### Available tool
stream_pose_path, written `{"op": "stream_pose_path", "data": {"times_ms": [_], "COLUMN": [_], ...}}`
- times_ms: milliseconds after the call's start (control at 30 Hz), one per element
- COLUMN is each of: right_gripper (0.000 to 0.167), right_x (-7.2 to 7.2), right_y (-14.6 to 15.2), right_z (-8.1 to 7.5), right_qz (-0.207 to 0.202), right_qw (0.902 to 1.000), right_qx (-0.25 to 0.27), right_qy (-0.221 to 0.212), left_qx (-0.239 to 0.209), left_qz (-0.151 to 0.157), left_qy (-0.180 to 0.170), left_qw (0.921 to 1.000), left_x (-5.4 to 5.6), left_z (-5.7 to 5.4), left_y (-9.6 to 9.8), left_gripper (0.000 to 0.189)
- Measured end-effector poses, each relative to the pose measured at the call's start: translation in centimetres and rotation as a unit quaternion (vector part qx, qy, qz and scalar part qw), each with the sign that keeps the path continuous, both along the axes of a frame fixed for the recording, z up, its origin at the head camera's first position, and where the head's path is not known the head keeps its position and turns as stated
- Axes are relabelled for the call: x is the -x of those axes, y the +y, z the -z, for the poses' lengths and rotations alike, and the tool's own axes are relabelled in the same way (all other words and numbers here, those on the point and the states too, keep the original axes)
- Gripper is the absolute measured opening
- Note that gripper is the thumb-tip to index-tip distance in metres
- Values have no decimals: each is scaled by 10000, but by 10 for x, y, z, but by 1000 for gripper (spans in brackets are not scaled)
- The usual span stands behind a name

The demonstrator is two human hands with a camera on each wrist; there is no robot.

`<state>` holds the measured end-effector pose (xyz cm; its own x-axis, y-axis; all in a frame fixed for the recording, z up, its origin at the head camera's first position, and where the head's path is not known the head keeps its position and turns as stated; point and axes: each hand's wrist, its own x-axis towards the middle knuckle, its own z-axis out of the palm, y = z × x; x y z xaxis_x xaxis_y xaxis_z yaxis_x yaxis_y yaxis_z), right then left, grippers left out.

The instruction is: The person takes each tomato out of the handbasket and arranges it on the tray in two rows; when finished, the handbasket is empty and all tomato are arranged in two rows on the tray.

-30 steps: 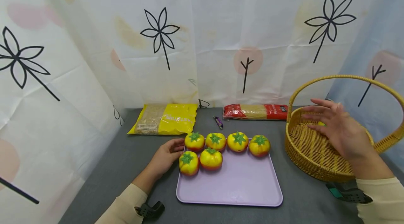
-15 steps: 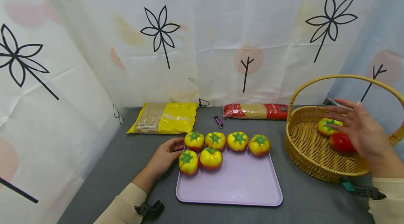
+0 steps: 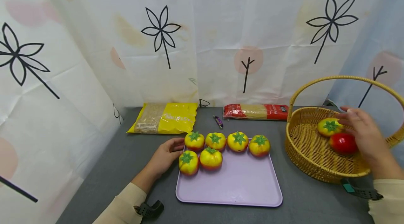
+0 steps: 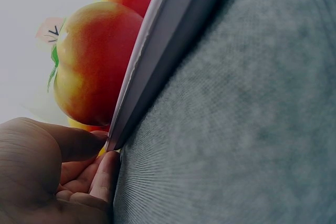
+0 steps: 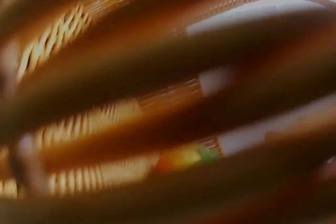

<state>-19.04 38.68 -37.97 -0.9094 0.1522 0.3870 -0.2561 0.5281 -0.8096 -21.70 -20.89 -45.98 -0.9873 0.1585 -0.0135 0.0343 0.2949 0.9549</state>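
Note:
My left hand [image 3: 166, 155] is at the back-left corner of the lilac tray [image 3: 240, 185]; in the left wrist view its thumb and fingers pinch the tray's rim [image 4: 137, 59]. Several yellow-and-red tomatoes [image 3: 210, 159] with green leafy tops stand in two rows at the tray's back. My right hand [image 3: 367, 136] hovers over the right side of the wicker basket [image 3: 295, 146], fingers loosely bent. Inside, one tomato [image 3: 327, 127] stands leaf side up and another [image 3: 342, 143] shows its red underside, both near that hand. Blurred strands cover most of the right wrist view.
A yellow bag [image 3: 164, 118] lies at the back left and a red pack of noodles [image 3: 255, 111] at the back. Between them lies a small purple-wrapped candy [image 3: 218, 121]. The basket's tall handle [image 3: 344, 77] arches over the right side. A printed curtain [image 3: 211, 41] stands behind.
My right hand has moved right from the basket's middle, bringing the two tomatoes inside into view, and its fingers have bent more. My left hand and the tray stay put.

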Motion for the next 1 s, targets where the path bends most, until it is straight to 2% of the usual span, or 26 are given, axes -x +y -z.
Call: {"op": "stream_pose_path", "data": {"times_ms": [100, 233, 300, 400, 500, 567, 667, 800, 1000], "right_gripper": [30, 57, 68, 74, 76, 76, 68, 63, 71], "right_x": [1, 3, 5, 7, 8, 10, 13, 15, 13], "right_y": [2, 3, 3, 3, 5, 6, 9, 11, 12], "right_z": [3, 4, 1, -2, -3, -1, 3, 8, 14], "right_qz": [31, -70, -246, -402, -444, -474, -587, -416, -91], "right_qw": [9997, 9964, 9920, 9823, 9736, 9697, 9663, 9597, 9578], "right_qx": [-25, -238, -440, -879, -1215, -1457, -1895, -2388, -2459], "right_qy": [-235, -808, -1158, -1606, -1880, -1901, -1642, -1418, -1482], "left_qx": [4, 13, 6, -5, -17, -25, -28, -50, -33], "left_qz": [1, -38, -51, -50, -42, -29, -10, 23, -18], "left_qy": [8, 10, 4, -3, 3, -4, -2, 28, 39], "left_qw": [10000, 10000, 10000, 10000, 10000, 10000, 10000, 10000, 10000], "left_x": [0, 0, 1, 1, 1, 1, 1, -1, 1], "left_z": [0, -1, 0, 0, 0, 0, 0, -1, 0], "left_y": [1, 1, 1, 1, 1, 1, 1, 1, 1], "left_gripper": [46, 46, 46, 47, 46, 46, 46, 47, 47]}}
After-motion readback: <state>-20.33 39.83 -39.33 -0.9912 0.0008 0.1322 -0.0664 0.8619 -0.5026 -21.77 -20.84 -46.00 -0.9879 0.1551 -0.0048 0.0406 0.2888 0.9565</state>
